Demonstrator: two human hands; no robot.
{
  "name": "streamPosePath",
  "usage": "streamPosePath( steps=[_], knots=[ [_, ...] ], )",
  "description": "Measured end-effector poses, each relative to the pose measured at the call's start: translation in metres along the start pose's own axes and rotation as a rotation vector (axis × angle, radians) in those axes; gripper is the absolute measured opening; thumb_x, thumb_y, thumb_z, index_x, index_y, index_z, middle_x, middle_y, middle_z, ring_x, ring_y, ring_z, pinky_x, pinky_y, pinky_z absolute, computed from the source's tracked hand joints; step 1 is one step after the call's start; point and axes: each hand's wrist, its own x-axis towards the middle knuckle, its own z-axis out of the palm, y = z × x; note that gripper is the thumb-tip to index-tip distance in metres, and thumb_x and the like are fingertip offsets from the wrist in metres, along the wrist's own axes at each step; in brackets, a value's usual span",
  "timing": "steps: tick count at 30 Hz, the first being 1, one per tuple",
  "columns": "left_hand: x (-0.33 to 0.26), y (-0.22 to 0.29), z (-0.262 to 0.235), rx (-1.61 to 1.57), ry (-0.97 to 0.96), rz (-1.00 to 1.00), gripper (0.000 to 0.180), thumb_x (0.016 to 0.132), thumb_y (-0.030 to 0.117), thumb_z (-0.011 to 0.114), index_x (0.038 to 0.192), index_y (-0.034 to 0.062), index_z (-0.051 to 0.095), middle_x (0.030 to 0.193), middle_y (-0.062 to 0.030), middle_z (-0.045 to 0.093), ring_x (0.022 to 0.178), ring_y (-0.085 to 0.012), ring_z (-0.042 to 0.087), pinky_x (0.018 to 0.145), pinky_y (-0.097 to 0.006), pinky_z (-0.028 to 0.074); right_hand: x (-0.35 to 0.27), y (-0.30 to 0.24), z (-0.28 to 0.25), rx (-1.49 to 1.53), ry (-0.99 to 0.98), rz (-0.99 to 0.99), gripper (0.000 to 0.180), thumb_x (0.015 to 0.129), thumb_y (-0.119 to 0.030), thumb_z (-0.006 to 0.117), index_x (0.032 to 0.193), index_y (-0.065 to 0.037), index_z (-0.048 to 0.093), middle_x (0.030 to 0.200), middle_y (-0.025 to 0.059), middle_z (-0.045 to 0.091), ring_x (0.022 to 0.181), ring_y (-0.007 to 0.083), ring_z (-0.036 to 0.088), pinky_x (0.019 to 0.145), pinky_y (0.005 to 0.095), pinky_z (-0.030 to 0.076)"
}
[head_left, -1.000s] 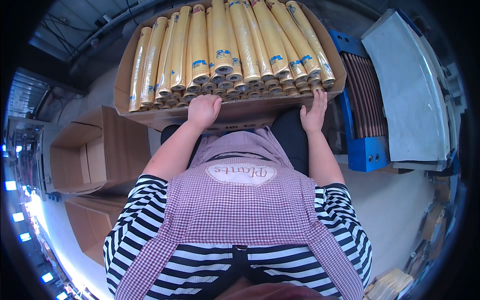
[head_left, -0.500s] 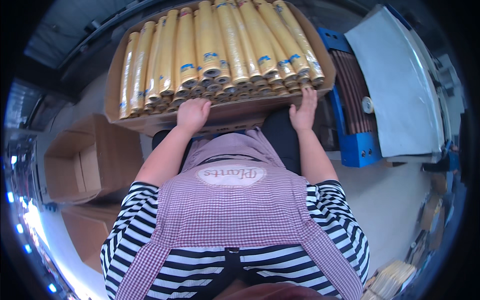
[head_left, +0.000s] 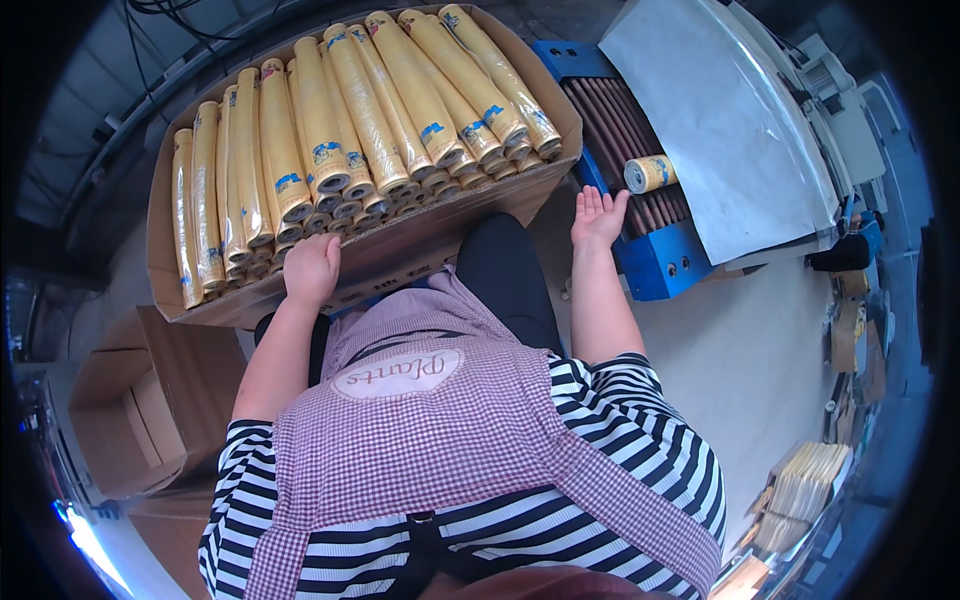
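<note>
In front of me a big cardboard box (head_left: 470, 213) holds several layers of long yellow rolls in clear wrap (head_left: 385, 105), their round ends facing me. My left hand (head_left: 312, 268) is closed over the box's near edge, left of its middle. To the right my right hand (head_left: 598, 218) is open, palm up and fingers stretched, holding nothing. It is beside the blue-framed roller conveyor (head_left: 665, 262). Just above its fingertips, the end of another yellow roll (head_left: 650, 174) sticks out from under a pale sheet cover (head_left: 730, 130) and lies on the brown rollers.
An open cardboard carton (head_left: 195, 385) stands on the left, with another carton (head_left: 175, 540) below it. Flat stacked yellowish pieces (head_left: 800, 485) lie at the lower right. White equipment (head_left: 825, 85) stands behind the covered conveyor.
My right hand has left the box edge and turned palm up by the conveyor. The view has swung right. The roll sticks out further from under the cover. My left hand stays on the box edge.
</note>
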Motion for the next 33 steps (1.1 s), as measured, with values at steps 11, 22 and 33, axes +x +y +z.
streamPosePath(
  steps=[11, 22, 33],
  knots=[
    [-0.001, 0.0, 0.0, -0.015, 0.029, 0.01, 0.025, 0.095, 0.026, 0.051, 0.095, 0.0103, 0.07, 0.085, -0.013, 0.068, 0.081, -0.0348, 0.063, 0.074, -0.048, 0.049, 0.03, -0.022, 0.0, 0.561, -0.131, 0.218, 0.096, 0.083, -0.067, 0.063, 0.141, 0.004, 0.036, 0.138, 0.0238, 0.046, 0.128, 0.041, 0.047, 0.111, 0.0523, 0.04],
    [0.0, 0.005, -0.008, -0.033, 0.005, 0.009, 0.024, 0.095, 0.024, 0.052, 0.095, 0.0084, 0.07, 0.085, -0.0138, 0.067, 0.081, -0.0363, 0.063, 0.075, -0.049, 0.049, 0.039, -0.02, 0.004, 0.167, -0.293, 0.314, 0.05, 0.092, -0.033, 0.067, 0.126, -0.004, 0.047, 0.109, 0.0177, 0.062, 0.098, 0.0336, 0.065, 0.063, 0.0311, 0.056],
    [0.005, 0.0, -0.007, -0.03, -0.007, -0.036, 0.024, 0.093, 0.026, 0.052, 0.09, 0.0101, 0.071, 0.084, -0.0122, 0.068, 0.081, -0.0348, 0.063, 0.074, -0.048, 0.049, -0.181, -0.02, -0.018, -0.506, -0.711, 0.517, 0.046, 0.087, -0.026, 0.071, 0.119, 0.001, 0.051, 0.096, 0.0163, 0.067, 0.08, 0.0225, 0.068, 0.052, 0.0263, 0.05]
  ],
)
